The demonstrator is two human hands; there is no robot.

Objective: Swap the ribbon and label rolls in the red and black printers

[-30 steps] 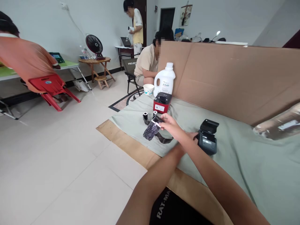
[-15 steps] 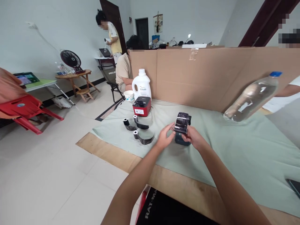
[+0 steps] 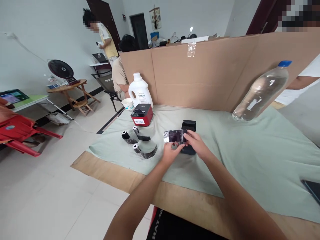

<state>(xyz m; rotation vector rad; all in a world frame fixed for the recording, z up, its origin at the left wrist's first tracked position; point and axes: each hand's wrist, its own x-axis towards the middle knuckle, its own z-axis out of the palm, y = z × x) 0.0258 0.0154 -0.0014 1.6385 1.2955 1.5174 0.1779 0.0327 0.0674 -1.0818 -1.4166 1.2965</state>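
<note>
Above the cloth, a glossy black roll of paper or film (image 3: 175,136) is stretched between my two hands, its left end catching the light. My left hand (image 3: 170,152) grips its lower edge with thumb and fingers. My right hand (image 3: 198,144) pinches its right end. Just behind and below them is a black box-shaped device (image 3: 189,125), its top raised and its middle partly hidden by my right hand. To the left lie three partly unrolled dark rolls with white cores: one at the left (image 3: 126,136), one behind (image 3: 141,134), one in front (image 3: 147,153).
A red and black device (image 3: 142,115), a white jug (image 3: 140,90) and a paper bowl (image 3: 128,104) stand at back left. A cardboard wall (image 3: 200,76) runs behind, with a large clear bottle (image 3: 262,91) leaning there. A dark flat device (image 3: 311,190) lies far right. Other people are nearby.
The roll has turned and moved left, from upright over the black device to a sideways strip. The device's raised top now shows. My view has shifted slightly right.
</note>
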